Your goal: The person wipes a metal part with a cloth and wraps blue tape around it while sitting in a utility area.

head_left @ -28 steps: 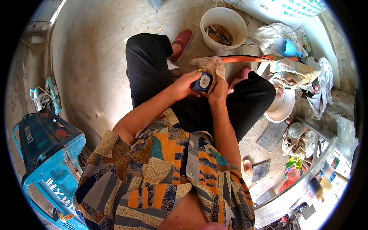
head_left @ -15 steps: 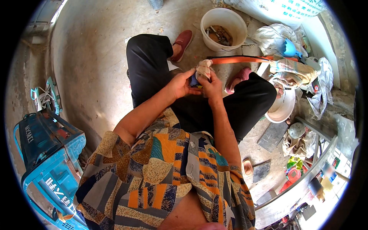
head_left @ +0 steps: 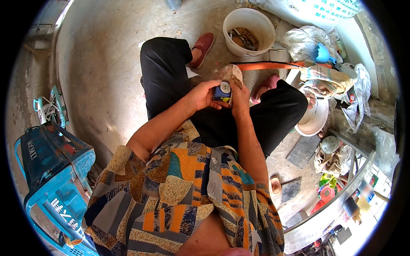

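Observation:
Between my legs I hold a small blue tape measure (head_left: 221, 90) with a round white label and a bit of yellow at its lower edge. My left hand (head_left: 204, 95) is closed round its left side, thumb near the top and fingers beneath. A dirty beige cloth (head_left: 234, 74) is gripped by my right hand (head_left: 240, 96), spread up along the tape measure's right side. The right fingers are partly hidden behind the cloth, which seems to touch the case.
A white bucket (head_left: 229, 36) with metal pieces in brown liquid stands ahead. An orange bar (head_left: 267, 66) lies beyond my right foot. Rags (head_left: 326, 81), a white basin (head_left: 321, 120) and a table edge (head_left: 318, 224) are at right. A blue plastic item (head_left: 47, 187) stands at left.
The cloth has moved off the front of the tape measure to its right and far side. The round white label now shows; the left hand still grips the case.

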Available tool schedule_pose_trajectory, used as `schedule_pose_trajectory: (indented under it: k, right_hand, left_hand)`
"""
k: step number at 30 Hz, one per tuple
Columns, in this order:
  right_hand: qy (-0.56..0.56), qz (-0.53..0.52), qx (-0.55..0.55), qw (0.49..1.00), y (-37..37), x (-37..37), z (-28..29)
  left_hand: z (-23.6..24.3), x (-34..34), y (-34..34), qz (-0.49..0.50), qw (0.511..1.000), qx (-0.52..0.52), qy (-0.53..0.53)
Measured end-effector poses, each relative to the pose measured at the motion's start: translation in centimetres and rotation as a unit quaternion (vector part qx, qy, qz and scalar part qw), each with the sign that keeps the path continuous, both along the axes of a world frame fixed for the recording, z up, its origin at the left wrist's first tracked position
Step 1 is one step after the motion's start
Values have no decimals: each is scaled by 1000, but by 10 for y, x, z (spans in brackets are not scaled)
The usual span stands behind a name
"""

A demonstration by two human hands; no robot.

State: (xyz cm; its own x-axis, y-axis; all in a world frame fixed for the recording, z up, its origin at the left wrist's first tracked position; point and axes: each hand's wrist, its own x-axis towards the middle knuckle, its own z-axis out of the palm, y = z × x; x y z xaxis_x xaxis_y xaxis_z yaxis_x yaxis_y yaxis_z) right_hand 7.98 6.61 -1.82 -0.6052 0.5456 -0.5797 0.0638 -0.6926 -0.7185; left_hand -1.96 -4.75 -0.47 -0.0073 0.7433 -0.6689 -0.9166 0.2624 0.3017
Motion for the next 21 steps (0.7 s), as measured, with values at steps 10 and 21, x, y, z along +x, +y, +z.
schedule_pose_trajectory:
  k: [10,21]
  right_hand:
    - [-1,100,85,991,-10,0,19]
    - [-13,49,93,994,1,-1,9]
  left_hand:
    - [-3,3,-1,58,998,-16,9]
    - [9,4,0,-52,998,24,40]
